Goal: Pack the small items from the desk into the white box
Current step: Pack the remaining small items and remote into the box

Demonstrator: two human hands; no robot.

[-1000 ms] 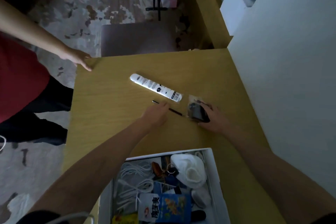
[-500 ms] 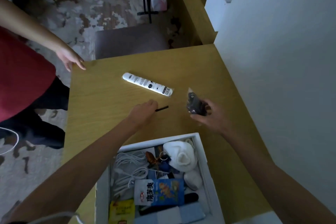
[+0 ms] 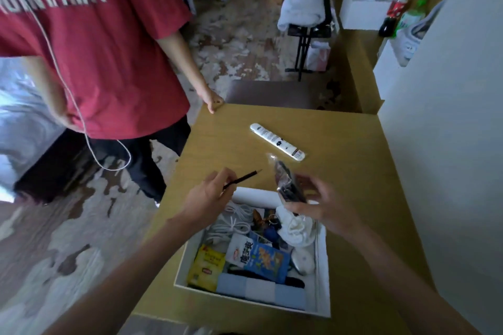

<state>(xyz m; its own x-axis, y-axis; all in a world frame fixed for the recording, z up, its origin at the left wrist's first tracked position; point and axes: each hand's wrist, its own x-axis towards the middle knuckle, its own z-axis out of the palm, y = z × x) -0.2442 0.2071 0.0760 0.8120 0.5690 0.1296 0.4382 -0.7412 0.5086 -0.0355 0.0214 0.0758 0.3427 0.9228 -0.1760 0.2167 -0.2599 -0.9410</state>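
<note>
The white box (image 3: 324, 275) sits on the near part of the wooden desk (image 3: 353, 160), filled with several small items: white cable, snack packets, a white cloth. My left hand (image 3: 209, 196) holds a thin dark pencil (image 3: 243, 178) above the box's far left corner, tip pointing right and away. My right hand (image 3: 324, 207) grips a dark object in a clear plastic bag (image 3: 288, 185) over the box's far right side. A white tube (image 3: 277, 141) with black print lies on the desk beyond both hands.
A person in a red shirt (image 3: 89, 43) stands at the left, one hand (image 3: 212, 100) resting on the desk's far left corner. A white wall (image 3: 449, 144) borders the desk on the right. A brown chair seat (image 3: 269, 94) stands behind the desk.
Both my hands lifted off the desk and came back over the box, the left with the pencil, the right with the bagged dark object. The view tilted up, showing the standing person.
</note>
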